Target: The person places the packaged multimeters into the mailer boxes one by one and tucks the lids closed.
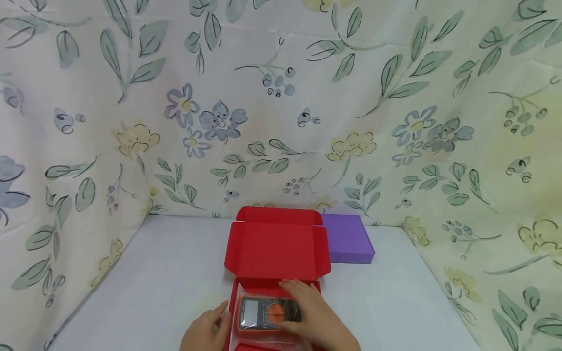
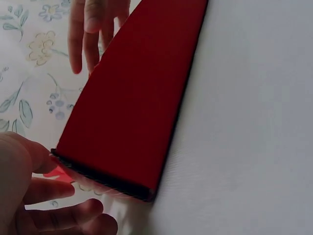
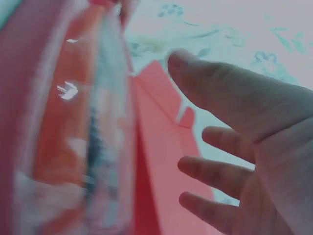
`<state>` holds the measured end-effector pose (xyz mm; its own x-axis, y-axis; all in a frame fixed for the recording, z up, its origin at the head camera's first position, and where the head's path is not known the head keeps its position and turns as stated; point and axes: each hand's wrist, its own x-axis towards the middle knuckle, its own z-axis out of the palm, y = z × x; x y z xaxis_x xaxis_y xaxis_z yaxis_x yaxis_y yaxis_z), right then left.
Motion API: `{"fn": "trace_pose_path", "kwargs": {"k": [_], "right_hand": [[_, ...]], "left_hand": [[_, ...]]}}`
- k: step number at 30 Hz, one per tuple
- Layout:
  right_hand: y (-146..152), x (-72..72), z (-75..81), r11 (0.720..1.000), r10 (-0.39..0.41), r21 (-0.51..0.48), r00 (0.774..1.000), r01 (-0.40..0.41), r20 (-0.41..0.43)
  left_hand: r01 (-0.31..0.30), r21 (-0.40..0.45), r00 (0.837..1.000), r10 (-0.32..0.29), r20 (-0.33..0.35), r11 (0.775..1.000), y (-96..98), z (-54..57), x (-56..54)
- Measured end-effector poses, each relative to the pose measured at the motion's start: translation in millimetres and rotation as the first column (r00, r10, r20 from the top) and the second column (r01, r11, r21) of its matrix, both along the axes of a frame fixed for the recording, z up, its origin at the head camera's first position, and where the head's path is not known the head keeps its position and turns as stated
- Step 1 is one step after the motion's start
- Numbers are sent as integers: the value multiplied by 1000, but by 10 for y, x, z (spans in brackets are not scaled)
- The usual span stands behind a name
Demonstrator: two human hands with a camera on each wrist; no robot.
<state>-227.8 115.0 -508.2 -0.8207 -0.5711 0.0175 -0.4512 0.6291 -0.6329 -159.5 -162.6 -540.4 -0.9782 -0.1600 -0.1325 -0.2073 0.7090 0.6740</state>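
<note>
An orange-and-black digital multimeter in a clear plastic bag lies inside an open red cardboard box, its screen to the left and its orange dial in the middle. My right hand hovers over the multimeter's right part, fingers spread; in the right wrist view the thumb and fingers stand apart from the bagged multimeter. At the box's left wall is my left hand, its fingers loosely bent. The left wrist view has the left hand by a corner of the red box; whether it touches is hard to tell.
The red box's lid stands raised at the back with its side flaps out. Behind it to the right, a shut purple box lies on the white table. Floral cloth hangs around the back and sides.
</note>
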Motion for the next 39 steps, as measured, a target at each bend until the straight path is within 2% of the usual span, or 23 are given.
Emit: {"fn": "trace_pose_path", "kwargs": {"k": [2, 6, 11, 14, 18, 21, 26, 30, 32, 36, 39], "right_hand": [[34, -17, 78, 1000, -23, -18, 998, 22, -57], [112, -57, 225, 996, -79, -51, 989, 74, -124], [218, -125, 333, 977, -201, -82, 976, 194, -80], [272, -146, 344, 954, -289, -113, 952, 278, -99], [314, -175, 331, 912, -398, -185, 899, 366, -183], [326, -211, 324, 886, -451, -230, 865, 403, -222], [333, -264, 299, 855, -503, -269, 835, 443, -225], [330, -310, 248, 837, -528, -259, 835, 481, -154], [330, -335, 222, 831, -535, -247, 837, 497, -113], [348, -359, 190, 824, -542, -233, 838, 516, -60], [366, -375, 168, 832, -524, -232, 851, 504, -29]], "left_hand": [[-20, -4, 999, 20, -25, 1000, -9, 21, -16], [-39, -31, 991, 35, -129, 999, -40, 65, -96], [-66, -86, 969, 44, -242, 994, -124, 157, -252], [-89, -81, 958, 62, -281, 993, -153, 247, -352], [-116, -51, 939, 93, -331, 992, -122, 346, -489], [-144, -18, 924, 127, -361, 989, -85, 389, -565], [-181, 86, 906, 200, -374, 980, -53, 413, -642], [-185, 210, 910, 248, -333, 960, -79, 425, -665], [-171, 270, 921, 251, -297, 948, -104, 437, -681], [-109, 383, 953, 206, -221, 917, -130, 454, -729], [-65, 457, 969, 166, -185, 887, -119, 463, -759]]}}
